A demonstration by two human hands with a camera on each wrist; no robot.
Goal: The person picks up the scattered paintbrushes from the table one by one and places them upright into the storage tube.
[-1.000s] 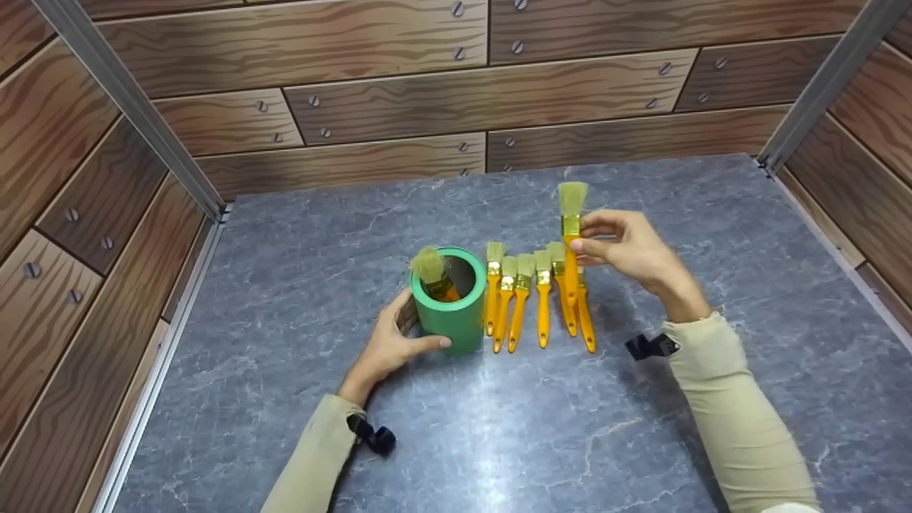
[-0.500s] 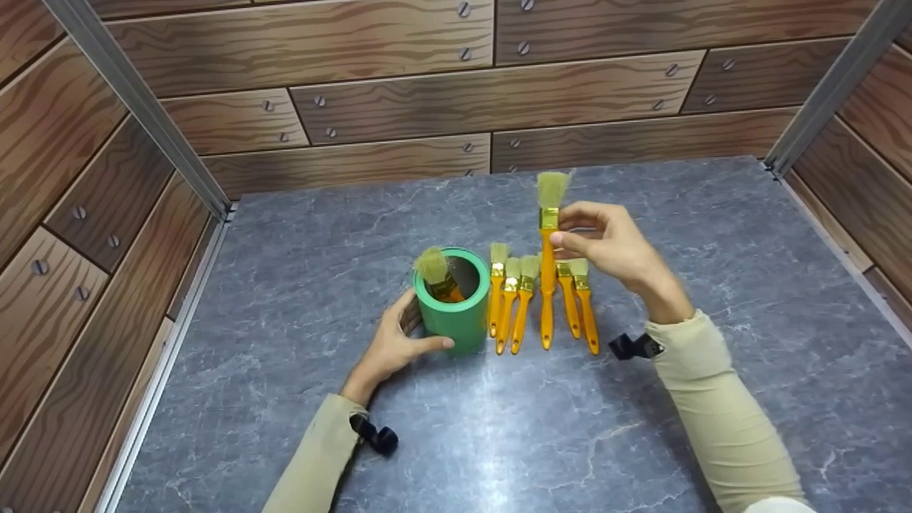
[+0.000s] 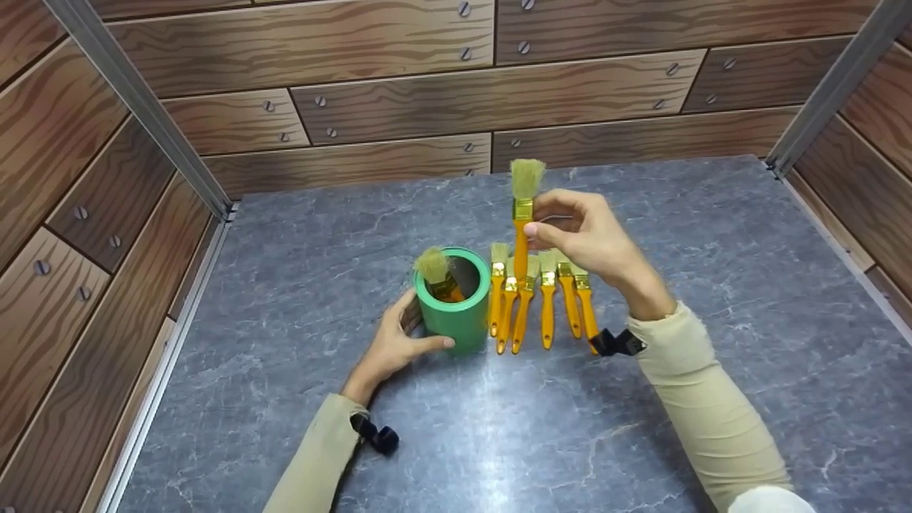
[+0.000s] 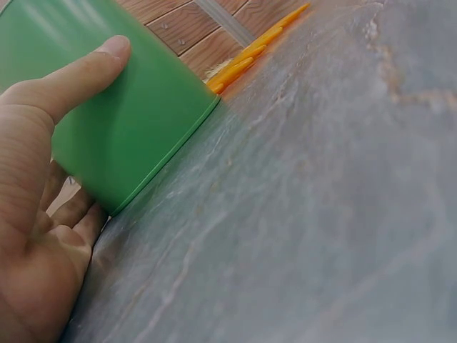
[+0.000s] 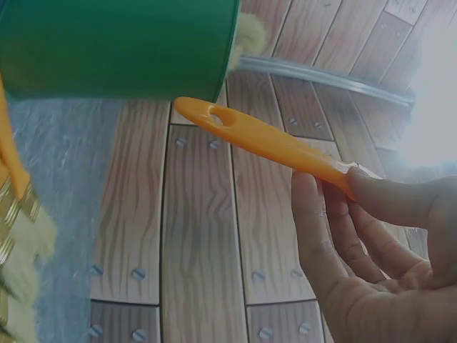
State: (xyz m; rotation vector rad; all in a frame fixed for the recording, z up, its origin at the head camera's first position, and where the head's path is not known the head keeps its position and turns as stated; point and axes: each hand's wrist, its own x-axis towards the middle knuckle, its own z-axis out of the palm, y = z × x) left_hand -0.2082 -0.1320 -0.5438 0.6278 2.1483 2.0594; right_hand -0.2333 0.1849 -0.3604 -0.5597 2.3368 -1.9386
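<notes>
Sleeves (image 3: 310,452): pale, a black camera (image 3: 375,433) at each cuff, toward the table's (image 3: 442,456) near side.
Left hand (image 3: 388,348): holds the can, thumb across its near side; the left wrist view adds the fingers round the other side and the base on the tabletop.
Can (image 3: 456,326): green, upright, somewhat nearer the table's left edge than its right.
Canned brush (image 3: 432,265): bristles over the can's left rim; only the head view shows inside.
Loose brushes (image 3: 547,313): six, between can and right edge, bristles toward the far edge.
Right hand (image 3: 590,239): narrow pinch on the raised brush.
Raised brush (image 3: 522,246): above the loose brushes, bristles up in the head view; the right wrist view shows the handle's hole instead.
Far edge: plank-patterned wall (image 3: 399,117) behind it.
</notes>
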